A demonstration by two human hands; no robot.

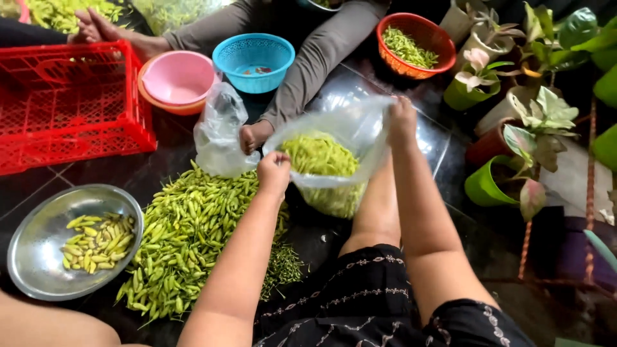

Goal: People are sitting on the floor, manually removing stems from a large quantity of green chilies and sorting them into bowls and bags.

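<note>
Left hand [274, 172] pinches plastic bag [340, 138] rim | right hand [402, 119] grips opposite rim | bag holds green chillies [319, 156] | chilli pile [186, 238] on floor beside

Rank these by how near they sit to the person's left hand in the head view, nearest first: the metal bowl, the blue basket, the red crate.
From the left hand, which grips the clear plastic bag:
1. Blue basket, straight beyond the hand.
2. Metal bowl, off to the left, low in the view.
3. Red crate, far left; its near corner comes about as close as the bowl's rim, so 2 and 3 are nearly tied.
</note>
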